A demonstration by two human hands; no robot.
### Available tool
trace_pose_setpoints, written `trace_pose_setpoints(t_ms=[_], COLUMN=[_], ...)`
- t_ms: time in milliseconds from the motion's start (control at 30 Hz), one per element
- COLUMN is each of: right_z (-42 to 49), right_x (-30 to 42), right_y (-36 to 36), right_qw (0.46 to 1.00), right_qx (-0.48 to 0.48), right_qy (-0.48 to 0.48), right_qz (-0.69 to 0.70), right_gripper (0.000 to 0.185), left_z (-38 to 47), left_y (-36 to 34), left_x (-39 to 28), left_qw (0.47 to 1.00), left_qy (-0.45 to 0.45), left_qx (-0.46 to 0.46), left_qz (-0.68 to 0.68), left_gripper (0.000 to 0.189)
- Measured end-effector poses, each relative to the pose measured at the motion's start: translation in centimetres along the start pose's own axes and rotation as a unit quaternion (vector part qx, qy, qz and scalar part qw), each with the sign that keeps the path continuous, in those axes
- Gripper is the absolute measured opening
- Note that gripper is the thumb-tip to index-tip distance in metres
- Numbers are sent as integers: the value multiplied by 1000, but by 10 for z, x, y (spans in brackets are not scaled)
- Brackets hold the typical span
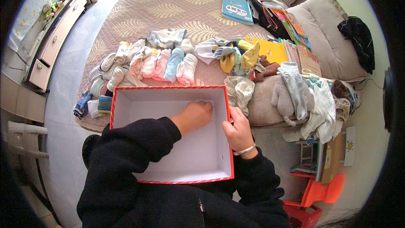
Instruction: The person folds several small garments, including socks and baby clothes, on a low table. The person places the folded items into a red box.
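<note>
An open cardboard box (pixel 177 158) with a red rim and white inside is held in front of my body. My right hand (pixel 238 129) grips its right wall, thumb near the rim. My left hand (pixel 196 115) is inside the box with fingers curled by the far right corner; whether it holds anything I cannot tell. Beyond the box, rolled pink, white and blue clothes (pixel 174 65) lie in a row on the bed. Left of them is a heap of light garments (pixel 118 76). Yellow and grey small clothes (pixel 242 55) are piled to the right, above a crumpled cream cloth (pixel 239 91).
Books (pixel 237 9), a black backpack (pixel 265 15) and pillows (pixel 326 38) lie on the bed's right side. Grey and white clothes (pixel 322 110) hang over its near right edge. A red plastic chair (pixel 326 193) stands at lower right, a drawer cabinet (pixel 60 38) at left.
</note>
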State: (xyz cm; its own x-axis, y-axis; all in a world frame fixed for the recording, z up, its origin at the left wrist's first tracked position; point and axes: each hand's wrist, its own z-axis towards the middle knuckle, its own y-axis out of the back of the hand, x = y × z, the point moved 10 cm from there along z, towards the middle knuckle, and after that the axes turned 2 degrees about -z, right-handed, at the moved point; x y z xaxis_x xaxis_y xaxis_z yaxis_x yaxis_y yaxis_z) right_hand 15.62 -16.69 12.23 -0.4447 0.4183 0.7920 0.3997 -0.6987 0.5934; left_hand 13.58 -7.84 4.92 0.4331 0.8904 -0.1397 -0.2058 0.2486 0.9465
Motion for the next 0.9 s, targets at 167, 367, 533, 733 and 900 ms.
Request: trace_pose_setpoints(t_ms=[167,367,533,733,900], right_z=[1,1,2,4,2], right_x=[-2,-7,-5,-3,-7], right_y=[1,-3,-2,-1,-1], right_qw=[1000,1000,1000,1000,1000], right_qx=[-17,8,0,-10,-10], right_qy=[8,-11,-1,3,-12], right_qz=[10,23,15,13,21], right_gripper=[46,49,49,47,46], left_z=[15,5,5,-7,-7], left_y=[-13,-12,-17,-21,-11], left_x=[10,20,26,-2,-30], left_qw=[997,986,975,982,998], left_qy=[74,148,179,99,-32], left_qx=[-14,-43,-24,48,40], left_qz=[-27,-60,-126,-153,-30], left_gripper=[15,14,15,17,12])
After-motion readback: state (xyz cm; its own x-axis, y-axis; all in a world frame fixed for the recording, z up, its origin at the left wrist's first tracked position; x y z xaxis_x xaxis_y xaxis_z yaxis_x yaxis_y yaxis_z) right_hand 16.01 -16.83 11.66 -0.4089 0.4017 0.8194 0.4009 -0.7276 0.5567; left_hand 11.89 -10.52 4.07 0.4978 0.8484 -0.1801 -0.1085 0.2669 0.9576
